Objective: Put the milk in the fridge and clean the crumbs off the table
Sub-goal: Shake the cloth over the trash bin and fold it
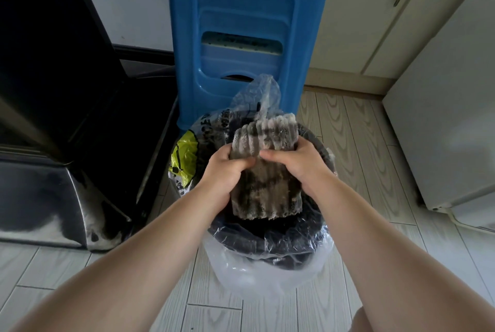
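Much is hidden here. The fingers of both hands go behind the cloth (267, 187), so we see only the backs of the hands and the thumbs. The cloth also covers most of the opening of the bin (235, 235), and we cannot tell what lies inside. Whether crumbs are on the cloth, we cannot make out; its grey surface has dark stains. The lower right corner of the frame cuts off a part of the person's leg.

The left grip (227, 165) is closed around the left edge of the cloth, and the right grip (297, 162) is closed around the right edge, with both thumbs on the near side. The cloth is bunched between them.

The cloth is in the centre of the frame, held just above the bin. Its long axis runs from the bottom toward the top of the frame, and its ribs follow the same direction. The upper edge leans a little to the right.

A clear plastic liner (267, 272) hangs over the rim of the bin, which stands on the floor (348, 144). A blue stool (241, 23) stands behind it, at the top centre.
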Motion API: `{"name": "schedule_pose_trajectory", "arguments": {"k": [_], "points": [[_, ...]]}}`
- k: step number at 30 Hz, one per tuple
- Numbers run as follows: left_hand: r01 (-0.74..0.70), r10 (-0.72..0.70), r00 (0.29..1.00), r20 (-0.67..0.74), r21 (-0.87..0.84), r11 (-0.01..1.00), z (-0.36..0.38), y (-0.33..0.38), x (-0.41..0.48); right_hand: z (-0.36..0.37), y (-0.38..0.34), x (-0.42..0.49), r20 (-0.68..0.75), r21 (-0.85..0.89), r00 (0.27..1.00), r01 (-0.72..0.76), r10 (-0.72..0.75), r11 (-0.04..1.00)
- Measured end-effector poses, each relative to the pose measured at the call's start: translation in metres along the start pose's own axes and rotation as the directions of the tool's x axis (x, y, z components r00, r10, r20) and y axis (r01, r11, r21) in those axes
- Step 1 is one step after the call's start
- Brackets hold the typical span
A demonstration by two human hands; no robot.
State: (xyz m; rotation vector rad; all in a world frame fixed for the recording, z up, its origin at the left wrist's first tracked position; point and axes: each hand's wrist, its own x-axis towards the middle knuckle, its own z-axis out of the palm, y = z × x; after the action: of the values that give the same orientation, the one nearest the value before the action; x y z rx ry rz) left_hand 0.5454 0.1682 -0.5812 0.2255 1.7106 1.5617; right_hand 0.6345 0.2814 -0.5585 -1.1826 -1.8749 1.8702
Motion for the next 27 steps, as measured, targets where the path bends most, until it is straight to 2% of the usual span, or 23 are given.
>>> {"name": "schedule_pose_trajectory", "arguments": {"k": [2,5,9,13,16,18,21,24,27], "points": [[-0.006,0.007,0.999,0.044,-0.012,1.000,-0.001,0.000,0.000,0.001,0.000,0.002,-0.058,-0.032,0.998,0.000,-0.002,0.999],[0.045,-0.046,0.998,0.045,0.016,0.999,-0.003,-0.001,0.002,-0.003,-0.001,0.007,-0.179,0.051,0.984,0.007,0.003,0.999],[0.065,-0.047,0.996,-0.081,0.239,0.969,-0.008,-0.005,0.001,-0.013,-0.001,0.008,-0.270,0.151,0.962,0.004,0.038,0.988],[0.082,-0.032,0.981,-0.192,0.262,0.962,-0.010,-0.010,0.006,-0.016,0.001,0.010,-0.307,0.160,0.950,-0.012,0.061,0.987],[0.031,0.053,0.977,-0.208,0.382,0.924,-0.006,-0.009,0.004,-0.016,0.001,0.010,-0.286,0.179,0.957,0.006,0.046,0.984],[-0.079,0.198,0.962,-0.191,0.498,0.863,-0.002,-0.005,-0.001,-0.012,0.000,0.007,-0.250,0.177,0.967,0.002,0.043,0.984],[-0.283,0.379,0.923,-0.066,0.550,0.785,0.009,0.003,-0.009,-0.001,0.003,0.007,-0.177,0.204,0.982,-0.023,0.060,0.979],[-0.338,0.406,0.914,0.010,0.573,0.747,0.019,0.001,-0.015,0.007,0.006,0.008,-0.087,0.233,0.995,-0.032,0.054,0.972],[-0.323,0.436,0.899,-0.040,0.611,0.722,0.017,-0.002,-0.012,0.008,0.004,0.005,0.028,0.235,0.997,-0.080,0.076,0.969]]}}
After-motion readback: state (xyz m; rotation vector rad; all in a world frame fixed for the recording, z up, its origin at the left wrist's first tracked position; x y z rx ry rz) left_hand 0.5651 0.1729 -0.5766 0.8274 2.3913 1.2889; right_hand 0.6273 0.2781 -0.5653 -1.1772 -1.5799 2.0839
